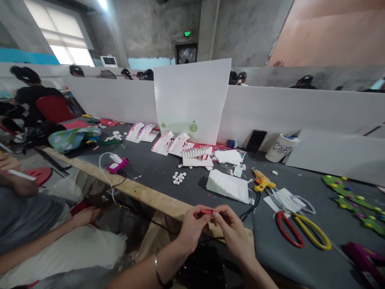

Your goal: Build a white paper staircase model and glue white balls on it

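Pinched between the fingertips of the left hand (194, 228) and right hand (233, 230) at the table edge, the small thin red strip (207, 211) looks light and easily creased, best held by its ends.

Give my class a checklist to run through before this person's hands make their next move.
1. Red piece held at the fingertips of the left hand and right hand: ok.
2. Scissors laid down, out of the hands: ok.
3. Yellow glue gun away from the fingers: ok.
4. Glue gun cool enough to touch: cannot tell.
5. Table free of paper scraps: not ok, white bits lie about.
6. White pellets all in one cluster: not ok, one lies beyond the glue gun.
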Available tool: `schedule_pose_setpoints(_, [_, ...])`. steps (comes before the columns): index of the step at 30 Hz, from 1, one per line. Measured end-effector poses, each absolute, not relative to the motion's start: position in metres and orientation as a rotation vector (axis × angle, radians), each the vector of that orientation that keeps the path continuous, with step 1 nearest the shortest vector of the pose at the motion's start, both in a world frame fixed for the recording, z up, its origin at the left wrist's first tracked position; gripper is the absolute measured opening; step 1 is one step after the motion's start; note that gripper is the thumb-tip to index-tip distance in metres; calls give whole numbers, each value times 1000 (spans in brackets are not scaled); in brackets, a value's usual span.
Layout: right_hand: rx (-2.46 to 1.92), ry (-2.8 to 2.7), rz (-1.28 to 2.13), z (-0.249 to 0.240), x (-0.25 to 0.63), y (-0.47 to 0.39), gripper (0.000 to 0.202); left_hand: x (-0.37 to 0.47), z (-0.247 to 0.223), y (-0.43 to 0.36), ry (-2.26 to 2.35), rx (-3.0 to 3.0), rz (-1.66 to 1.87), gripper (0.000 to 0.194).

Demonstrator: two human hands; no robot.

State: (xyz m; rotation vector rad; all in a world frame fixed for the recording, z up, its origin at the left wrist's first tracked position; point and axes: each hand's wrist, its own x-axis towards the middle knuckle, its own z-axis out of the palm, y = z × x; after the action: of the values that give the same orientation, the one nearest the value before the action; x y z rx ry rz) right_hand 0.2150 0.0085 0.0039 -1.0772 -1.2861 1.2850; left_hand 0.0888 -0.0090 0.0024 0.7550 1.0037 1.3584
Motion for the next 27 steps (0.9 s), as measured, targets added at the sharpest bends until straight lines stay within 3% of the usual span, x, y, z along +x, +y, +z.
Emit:
schedule_pose_setpoints(13, [-1074,-1148,1304,-20,206,8,33,89,-3,-9,1032,743,1427,15])
schedule_pose_setpoints(27, [-1176,-1486,1058,-8,217,13,30,69,6,-4,1164,1017,1248,15])
